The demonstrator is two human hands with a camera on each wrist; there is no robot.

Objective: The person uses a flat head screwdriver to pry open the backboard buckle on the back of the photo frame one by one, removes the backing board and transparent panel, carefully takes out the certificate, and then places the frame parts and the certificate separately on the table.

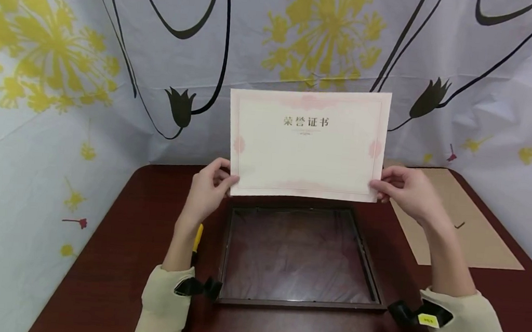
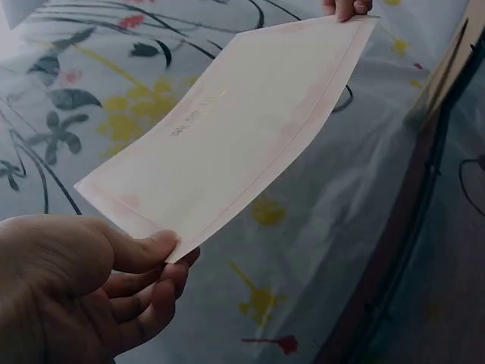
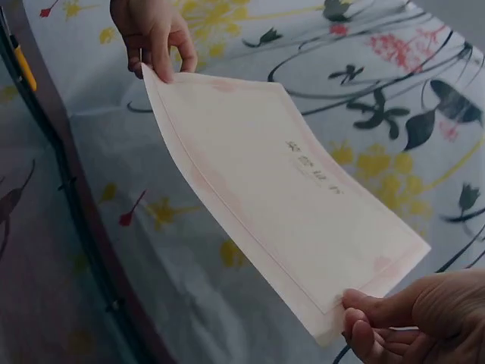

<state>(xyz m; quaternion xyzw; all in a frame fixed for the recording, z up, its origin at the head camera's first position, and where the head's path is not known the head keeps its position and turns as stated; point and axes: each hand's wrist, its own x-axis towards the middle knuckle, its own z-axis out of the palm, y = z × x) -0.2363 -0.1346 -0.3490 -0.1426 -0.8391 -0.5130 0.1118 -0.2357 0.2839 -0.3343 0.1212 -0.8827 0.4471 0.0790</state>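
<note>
The certificate [image 1: 307, 143] is hanging upright above the frame [image 1: 303, 257] (glass already in), the left hand [image 1: 208, 190] and right hand [image 1: 409, 193] each pinching a bottom corner, so it is risking flopping over or creasing at those pinches.

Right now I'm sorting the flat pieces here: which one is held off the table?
The certificate, pinched at its lower corners by both hands; the brown backing board and the dark frame lie flat on the table.

Small print under the certificate [image 1: 308, 142] heading too tiny to read, yellow tool [image 1: 198, 238] mostly hidden behind left wrist, cardboard sheet [image 1: 467, 229] partly covered by right forearm at right, frame [image 1: 299, 304] top edge behind paper.
</note>
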